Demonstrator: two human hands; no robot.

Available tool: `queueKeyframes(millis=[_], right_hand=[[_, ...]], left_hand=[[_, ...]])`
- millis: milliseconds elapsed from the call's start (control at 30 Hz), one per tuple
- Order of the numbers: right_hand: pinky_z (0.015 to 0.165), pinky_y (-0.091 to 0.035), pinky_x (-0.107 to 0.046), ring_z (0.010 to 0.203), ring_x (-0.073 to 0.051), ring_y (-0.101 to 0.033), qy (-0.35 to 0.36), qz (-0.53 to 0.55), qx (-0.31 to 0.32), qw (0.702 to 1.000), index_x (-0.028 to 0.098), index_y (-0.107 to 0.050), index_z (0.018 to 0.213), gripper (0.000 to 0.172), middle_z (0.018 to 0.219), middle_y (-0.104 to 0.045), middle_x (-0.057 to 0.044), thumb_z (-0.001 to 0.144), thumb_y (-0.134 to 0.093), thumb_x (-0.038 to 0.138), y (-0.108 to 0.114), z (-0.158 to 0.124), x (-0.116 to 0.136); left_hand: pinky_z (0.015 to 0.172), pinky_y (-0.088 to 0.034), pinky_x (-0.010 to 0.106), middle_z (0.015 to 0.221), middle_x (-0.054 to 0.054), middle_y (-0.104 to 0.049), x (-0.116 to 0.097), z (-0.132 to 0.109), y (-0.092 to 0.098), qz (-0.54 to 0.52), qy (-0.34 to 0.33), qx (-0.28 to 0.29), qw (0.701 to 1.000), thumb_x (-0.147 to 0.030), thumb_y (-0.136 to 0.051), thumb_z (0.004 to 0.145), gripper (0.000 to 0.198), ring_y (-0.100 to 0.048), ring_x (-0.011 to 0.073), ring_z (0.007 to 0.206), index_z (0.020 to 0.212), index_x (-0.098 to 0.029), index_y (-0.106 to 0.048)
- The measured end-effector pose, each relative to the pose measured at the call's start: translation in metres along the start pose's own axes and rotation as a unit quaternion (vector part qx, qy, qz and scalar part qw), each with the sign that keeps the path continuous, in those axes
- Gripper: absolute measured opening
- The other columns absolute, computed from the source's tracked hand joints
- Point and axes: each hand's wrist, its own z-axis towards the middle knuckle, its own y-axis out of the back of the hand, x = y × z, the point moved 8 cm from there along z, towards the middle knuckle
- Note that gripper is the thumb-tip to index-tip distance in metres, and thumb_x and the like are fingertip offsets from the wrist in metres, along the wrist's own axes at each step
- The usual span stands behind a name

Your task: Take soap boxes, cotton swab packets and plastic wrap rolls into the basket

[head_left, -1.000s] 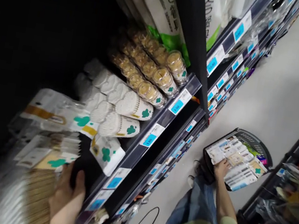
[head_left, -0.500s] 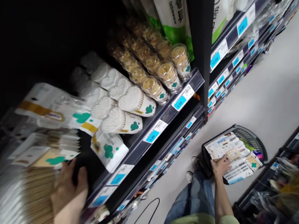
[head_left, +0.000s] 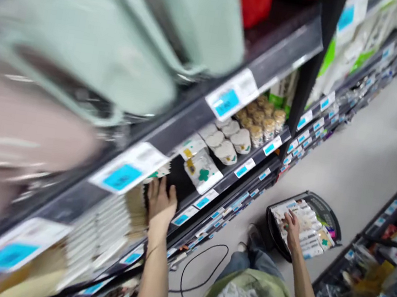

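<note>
My left hand point(head_left: 161, 203) reaches into a shelf with its fingers spread, touching or just in front of a row of upright packs of wooden sticks point(head_left: 137, 207). Beside it lies a white pack with a green clover print point(head_left: 202, 168), near the shelf's front edge. Over a dark shopping basket point(head_left: 326, 203) on the floor is my right hand point(head_left: 291, 225), fingers apart above flat white packs point(head_left: 310, 223). Whether its fingertips press on the packs is unclear.
White cotton swab tubs point(head_left: 226, 150) and toothpick tubs point(head_left: 268, 127) stand farther along the shelf. Large pale green plastic pitchers point(head_left: 88, 34) fill the shelf above. A black cable point(head_left: 184, 268) loops on the floor. Another stocked rack point(head_left: 382, 280) borders the aisle on the right.
The view has pulled back and up, bringing the upper shelf with the pitchers into sight. My left hand stays at the stick packs; my right hand has lifted slightly, its fingers now more apart.
</note>
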Motion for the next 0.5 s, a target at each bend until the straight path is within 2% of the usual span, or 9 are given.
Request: queueKeyframes(millis=[100,233,300,400,433,500], right_hand=[[0.073,-0.064,-0.047,0.084,-0.028,-0.073,-0.013,0.102,0.109,0.989,0.029,-0.069,0.094,0.049,0.102,-0.073,-0.007,0.069,-0.072,0.071,-0.013,-0.034,0.051],[0.063,-0.065,-0.040,0.083,-0.025,-0.073,0.025,0.147,0.214,0.965,0.032,-0.074,0.098,0.049,0.110,-0.075,-0.008,0.076,-0.068,0.076,-0.041,-0.092,0.129],[0.057,-0.062,-0.033,0.081,-0.021,-0.072,0.043,0.152,0.261,0.952,0.032,-0.076,0.105,0.049,0.111,-0.075,-0.007,0.075,-0.074,0.071,-0.068,-0.120,0.164],[0.057,-0.062,-0.024,0.078,-0.016,-0.072,0.053,0.161,0.282,0.944,0.033,-0.074,0.114,0.051,0.102,-0.076,-0.001,0.068,-0.091,0.044,-0.116,-0.148,0.205],[0.060,-0.064,-0.024,0.079,-0.016,-0.073,0.049,0.170,0.292,0.940,0.031,-0.074,0.114,0.053,0.101,-0.076,-0.001,0.066,-0.093,0.038,-0.134,-0.154,0.217],[0.058,-0.065,-0.023,0.078,-0.017,-0.073,0.036,0.186,0.350,0.917,0.026,-0.073,0.110,0.045,0.098,-0.076,-0.003,0.070,-0.092,0.035,-0.173,-0.170,0.240]], left_hand=[[0.128,-0.034,0.056,0.157,0.022,-0.055,-0.001,0.002,0.000,-0.028,0.000,-0.025,0.999,-0.035,-0.042,0.105,0.055,-0.039,0.0348,0.156,0.152,-0.011,-0.055],[0.128,-0.034,0.053,0.155,0.025,-0.056,-0.005,0.003,0.005,-0.057,0.026,-0.035,0.997,-0.032,-0.043,0.104,0.053,-0.041,0.0354,0.154,0.148,-0.005,-0.057],[0.129,-0.032,0.054,0.156,0.026,-0.054,-0.007,0.003,0.007,-0.071,0.032,-0.035,0.996,-0.030,-0.045,0.104,0.054,-0.042,0.0362,0.153,0.149,-0.004,-0.056],[0.128,-0.031,0.057,0.158,0.025,-0.053,-0.009,0.003,0.008,-0.081,0.035,-0.038,0.995,-0.030,-0.046,0.103,0.054,-0.041,0.0378,0.153,0.151,-0.006,-0.054],[0.128,-0.031,0.057,0.158,0.024,-0.053,-0.008,0.003,0.008,-0.082,0.035,-0.040,0.995,-0.030,-0.046,0.103,0.054,-0.041,0.0380,0.153,0.151,-0.006,-0.054],[0.128,-0.031,0.055,0.158,0.024,-0.053,-0.007,0.003,0.008,-0.085,0.036,-0.041,0.995,-0.030,-0.047,0.103,0.054,-0.040,0.0380,0.154,0.151,-0.006,-0.054]])
